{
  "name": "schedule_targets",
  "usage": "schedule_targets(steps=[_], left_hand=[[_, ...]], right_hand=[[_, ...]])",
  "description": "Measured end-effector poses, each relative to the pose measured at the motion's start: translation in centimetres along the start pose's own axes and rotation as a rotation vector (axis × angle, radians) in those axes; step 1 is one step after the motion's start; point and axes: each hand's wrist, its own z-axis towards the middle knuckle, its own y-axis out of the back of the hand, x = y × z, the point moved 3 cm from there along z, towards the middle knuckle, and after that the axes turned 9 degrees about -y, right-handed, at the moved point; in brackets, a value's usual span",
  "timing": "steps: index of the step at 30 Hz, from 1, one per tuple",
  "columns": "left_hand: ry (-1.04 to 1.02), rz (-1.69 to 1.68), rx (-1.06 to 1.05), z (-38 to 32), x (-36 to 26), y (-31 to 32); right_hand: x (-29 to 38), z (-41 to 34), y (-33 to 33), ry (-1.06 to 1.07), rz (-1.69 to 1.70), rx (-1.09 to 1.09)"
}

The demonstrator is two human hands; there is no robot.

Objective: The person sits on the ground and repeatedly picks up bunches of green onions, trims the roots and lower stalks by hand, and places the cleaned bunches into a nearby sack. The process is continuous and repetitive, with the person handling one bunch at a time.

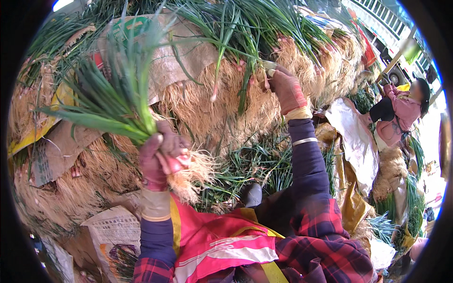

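My left hand (161, 155), in a stained glove, grips a bunch of spring onions (145, 120) around its lower stems. Its green leaves fan up and to the left, while the reddish bulbs and pale roots poke out on the right. Farther off, my gloved right hand (287, 88) is at the root side of a large heap of spring onions (293, 53). Its fingers are closed around a single spring onion (265, 79), whose bulb hangs just below them. The palm side of this hand is hidden.
Woven sacks (191, 53) lie over parts of the heap. Loose green leaves (262, 166) cover the ground by my boot (252, 194). A printed sack (113, 237) is at lower left. On the right, a seated person (398, 109) is beside a white sheet (354, 138); a truck (394, 76) stands behind.
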Motion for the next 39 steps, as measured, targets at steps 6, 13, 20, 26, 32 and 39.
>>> schedule_targets(steps=[6,13,20,26,32,39], left_hand=[[-0.316,-0.275,0.091,5.1,-9.7,-2.2],[0.003,0.209,-0.320,4.2,-4.5,1.2],[0.298,0.226,-0.504,0.5,0.6,2.3],[0.519,0.477,-0.316,-0.1,2.4,2.4],[0.620,0.176,-0.208,-1.3,3.6,3.2],[0.598,-0.021,-0.312,-2.3,4.5,2.4]], right_hand=[[3.5,-2.8,1.4,0.272,-0.424,-0.322],[-3.2,-1.4,-8.6,-0.145,-0.911,0.107],[-4.5,-5.9,-11.1,0.415,-0.998,-0.015],[-4.8,-10.1,-13.2,0.404,-1.211,0.413],[-3.9,-8.6,-12.0,-0.129,-0.649,0.208],[-4.6,-8.0,-14.4,-0.417,-0.161,0.380]])
